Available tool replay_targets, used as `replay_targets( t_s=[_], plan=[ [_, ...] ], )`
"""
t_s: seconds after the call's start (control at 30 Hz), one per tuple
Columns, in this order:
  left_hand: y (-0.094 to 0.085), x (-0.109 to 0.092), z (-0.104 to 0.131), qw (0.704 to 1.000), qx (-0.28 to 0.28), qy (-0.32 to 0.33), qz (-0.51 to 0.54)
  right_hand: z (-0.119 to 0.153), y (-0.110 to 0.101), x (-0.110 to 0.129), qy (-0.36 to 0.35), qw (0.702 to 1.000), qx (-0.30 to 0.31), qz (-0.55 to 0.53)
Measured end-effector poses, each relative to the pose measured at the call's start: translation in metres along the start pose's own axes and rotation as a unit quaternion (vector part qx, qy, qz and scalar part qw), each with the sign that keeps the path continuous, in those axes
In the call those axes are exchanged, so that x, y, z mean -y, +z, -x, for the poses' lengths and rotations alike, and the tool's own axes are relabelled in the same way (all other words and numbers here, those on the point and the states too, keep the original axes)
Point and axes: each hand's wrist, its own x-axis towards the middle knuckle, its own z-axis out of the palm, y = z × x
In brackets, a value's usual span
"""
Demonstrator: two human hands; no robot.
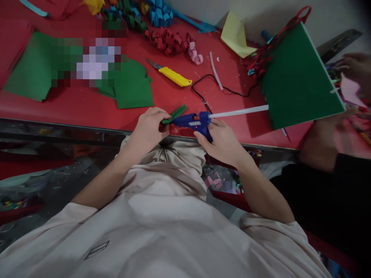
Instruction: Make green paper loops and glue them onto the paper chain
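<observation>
My right hand (222, 141) is wrapped round the grip of a blue hot glue gun (189, 121), with a long white glue stick (239, 111) jutting out of its back. Between the fingers of my left hand (150, 129) is a folded strip of green paper (179, 111). The gun's nozzle points left and is right at the strip; whether it touches, I cannot tell. Green paper sheets (135, 87) lie on the red table beyond my left hand. A yellow box cutter (175, 76) rests past the gun, its blade out to the left.
A black cord (199, 94) runs across the red table (179, 96). Another glue stick (216, 71) lies there. Curled paper chains (168, 41) line the back. At right stands a green board (301, 77), with a co-worker's hand (358, 63) beyond it. The table's front edge (87, 125) is near me.
</observation>
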Motion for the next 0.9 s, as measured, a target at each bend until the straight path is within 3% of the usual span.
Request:
replay_targets(
  t_s=[0.67,0.9],
  plan=[
    [-0.001,-0.002,0.001,1.000,0.000,-0.005,-0.004,-0.007,0.009,-0.041,0.082,0.995,-0.060,0.017],
    [-0.001,-0.001,0.001,1.000,-0.004,0.001,0.000,0.006,0.012,-0.064,0.118,0.984,-0.121,-0.060]
  ],
)
